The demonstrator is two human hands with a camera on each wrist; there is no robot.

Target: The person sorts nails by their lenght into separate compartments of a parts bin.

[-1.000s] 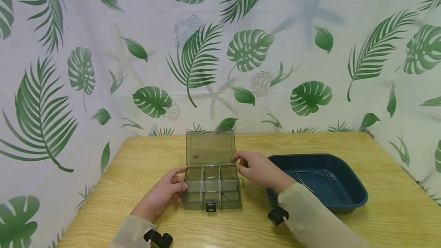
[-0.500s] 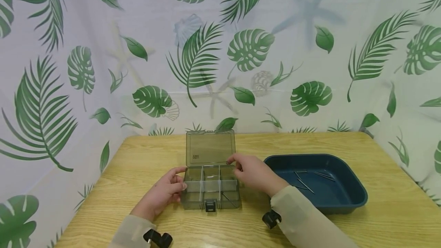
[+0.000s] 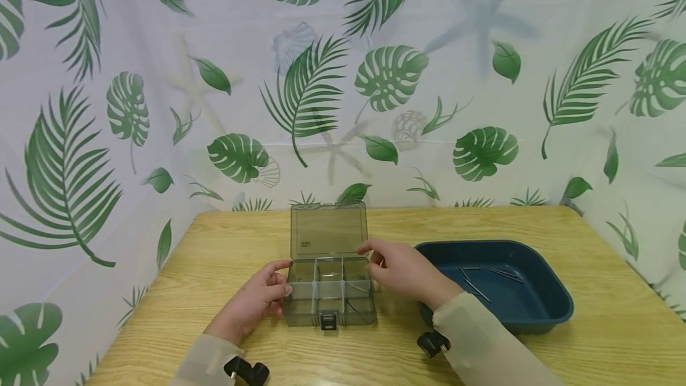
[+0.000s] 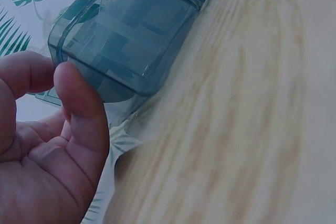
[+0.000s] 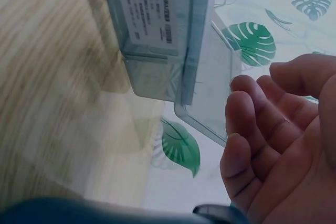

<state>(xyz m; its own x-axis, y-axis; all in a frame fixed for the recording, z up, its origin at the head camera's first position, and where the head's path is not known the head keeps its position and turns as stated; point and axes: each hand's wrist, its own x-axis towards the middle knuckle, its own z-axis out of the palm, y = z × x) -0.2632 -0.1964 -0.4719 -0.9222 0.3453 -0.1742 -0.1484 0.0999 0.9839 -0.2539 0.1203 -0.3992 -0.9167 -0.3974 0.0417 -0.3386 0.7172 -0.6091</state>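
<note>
A clear grey compartment box (image 3: 300,318) stands on the table with its lid (image 3: 329,231) raised at the back. My left hand (image 3: 262,292) holds its left side, thumb near the front and index finger at the back corner; in the left wrist view the thumb (image 4: 79,93) presses the box wall. Over the right rear corner hovers my right hand (image 3: 402,268), fingers loosely bent and holding nothing in the right wrist view. One thin metal rod (image 3: 357,311) leans in the front right compartment. Another rod (image 3: 358,288) shows behind the divider in the rear right one.
A dark blue tray (image 3: 564,308) sits to the right, partly behind the right forearm, with several thin metal rods (image 3: 506,274) on its floor. Leaf-patterned cloth (image 3: 332,106) hangs behind the wooden table (image 3: 236,231). A printed label (image 5: 149,19) is on the box's right side.
My right hand moved left over the rear right compartment, then back a little to the right. A second rod now shows in the box there. My left hand stayed in place.
</note>
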